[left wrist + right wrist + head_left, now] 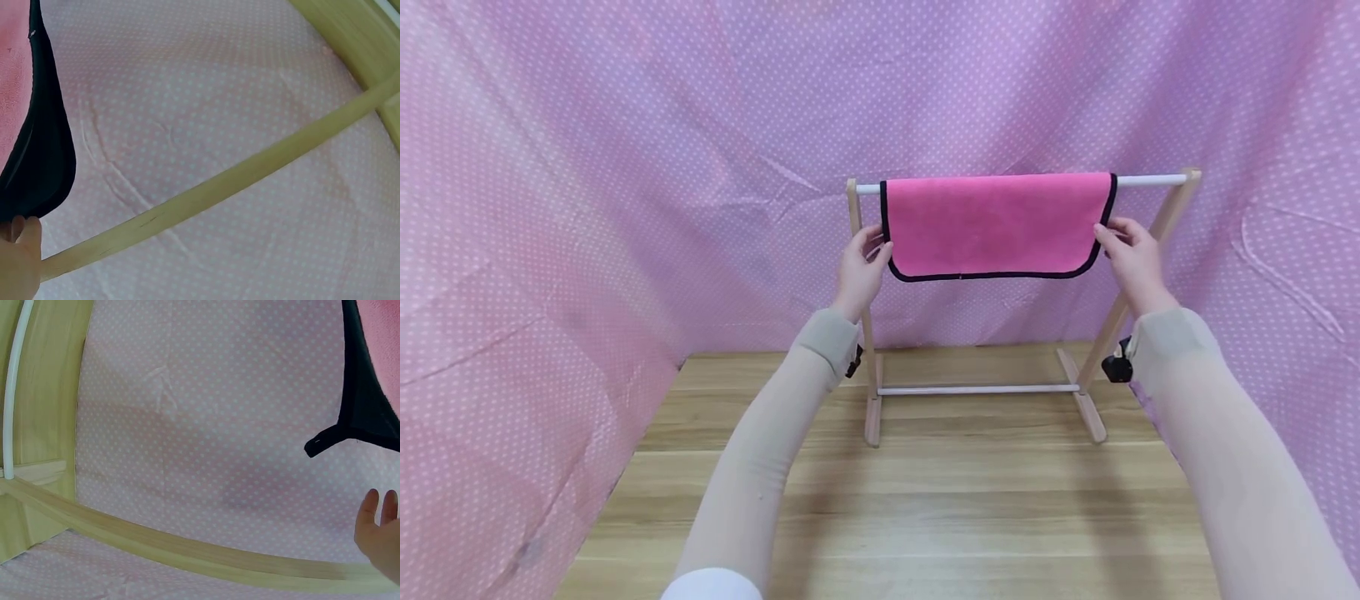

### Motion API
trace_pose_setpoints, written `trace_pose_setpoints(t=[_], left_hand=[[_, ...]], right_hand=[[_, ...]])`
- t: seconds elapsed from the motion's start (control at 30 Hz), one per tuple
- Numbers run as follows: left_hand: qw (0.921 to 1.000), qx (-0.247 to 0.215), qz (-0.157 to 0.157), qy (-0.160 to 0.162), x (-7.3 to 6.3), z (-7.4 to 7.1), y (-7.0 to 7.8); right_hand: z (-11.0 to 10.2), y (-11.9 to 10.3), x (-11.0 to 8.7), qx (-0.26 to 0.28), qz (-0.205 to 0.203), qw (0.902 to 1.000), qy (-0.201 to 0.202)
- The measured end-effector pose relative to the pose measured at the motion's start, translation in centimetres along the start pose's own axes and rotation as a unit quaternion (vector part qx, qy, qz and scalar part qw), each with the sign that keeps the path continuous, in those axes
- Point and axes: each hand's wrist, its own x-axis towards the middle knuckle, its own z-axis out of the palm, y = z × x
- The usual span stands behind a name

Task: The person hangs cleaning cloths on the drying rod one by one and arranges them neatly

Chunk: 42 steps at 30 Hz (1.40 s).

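A pink cloth (1000, 229) with black edging hangs folded over the upper white bar (1150, 180) of a wooden rack. Its rounded lower corners face me, and the wrist views show dark fabric behind the pink. My left hand (859, 271) pinches the left edge; in the left wrist view its fingertips (28, 232) meet the black trim. At the opposite edge, my right hand (1135, 254) has its thumb in front of the cloth and fingers behind. Two of its fingers (367, 512) show apart from the fabric in the right wrist view. A short black tab (324, 440) sticks out there.
The rack's slanted wooden legs (1105, 337) join a lower white bar (977, 389) and flat feet (872, 421) on a wood-grain tabletop (985, 508). Pink dotted curtains (775, 108) surround the table at the back and both sides.
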Motion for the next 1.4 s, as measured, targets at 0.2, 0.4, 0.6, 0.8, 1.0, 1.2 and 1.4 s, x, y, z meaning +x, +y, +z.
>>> trace_pose_setpoints(t=[0.2,0.4,0.6,0.8,1.0,1.2,1.4], left_hand=[[0.9991,-0.041,-0.001,-0.008,0.1,0.1,-0.2],[0.9988,-0.016,-0.038,-0.025,0.0,0.3,-0.3],[0.9983,-0.023,-0.049,-0.022,0.1,0.6,-0.5],[0.9977,-0.033,-0.055,-0.023,-0.3,0.5,-0.8],[0.9974,-0.029,-0.063,-0.022,-0.8,0.4,-1.4],[0.9979,-0.043,-0.047,-0.013,-1.0,0.5,-2.0],[0.9986,-0.028,-0.045,-0.007,-1.3,0.4,-2.3]], right_hand=[[0.0,0.4,0.1,0.108,0.015,0.9921,-0.062],[0.3,0.7,0.3,0.264,0.04,0.9575,-0.107],[0.4,0.8,0.2,0.295,0.052,0.9465,-0.12],[0.5,1.3,-0.1,0.296,0.048,0.9459,-0.125],[0.3,1.9,-0.6,0.298,0.06,0.9443,-0.125],[0.3,2.3,-0.8,0.316,0.076,0.939,-0.113],[0.3,2.5,-1.1,0.319,0.089,0.9384,-0.098]])
